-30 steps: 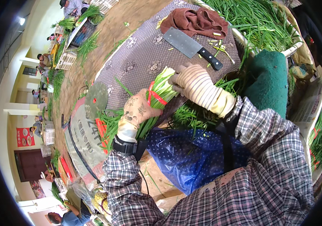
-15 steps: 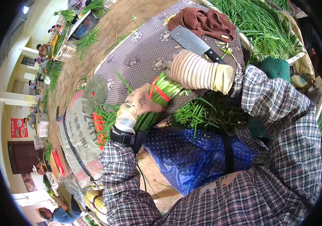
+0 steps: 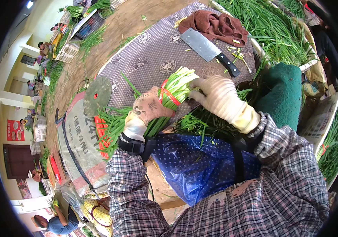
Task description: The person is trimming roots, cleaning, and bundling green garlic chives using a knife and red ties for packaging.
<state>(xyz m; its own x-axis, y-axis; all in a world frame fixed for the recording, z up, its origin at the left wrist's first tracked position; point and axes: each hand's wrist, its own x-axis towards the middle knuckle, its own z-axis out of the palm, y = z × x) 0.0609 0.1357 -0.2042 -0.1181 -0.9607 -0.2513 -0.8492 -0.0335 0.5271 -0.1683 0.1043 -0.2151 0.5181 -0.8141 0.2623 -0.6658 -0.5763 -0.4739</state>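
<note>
My left hand (image 3: pixel 148 106), in a stained pale glove, is wrapped round a bunch of garlic chives (image 3: pixel 178 83). A red band (image 3: pixel 164 93) circles the bunch just beyond my fingers. The pale stem ends point away to the upper right, and the green leaves trail back below my wrist. At the stem ends is my right hand (image 3: pixel 218 96), in a cream glove, its fingers bent and apart; whether they touch the stems I cannot tell. Beyond it a cleaver (image 3: pixel 201 44) with a black handle lies flat on the patterned grey mat (image 3: pixel 137 65).
A brown cloth (image 3: pixel 212 25) and cut stem bits lie by the cleaver. Loose chives fill a big basket (image 3: pixel 271 33) at far right. Nearer stand a green padded shape (image 3: pixel 281 94) and a white crate (image 3: pixel 329 122). Left are a round disc (image 3: pixel 97 96) and a printed sack (image 3: pixel 80 138). Several people work farther left.
My right hand has drawn back toward me from the far side of the stem ends, uncovering them and the cleaver's handle. My left hand keeps its hold on the bunch.
</note>
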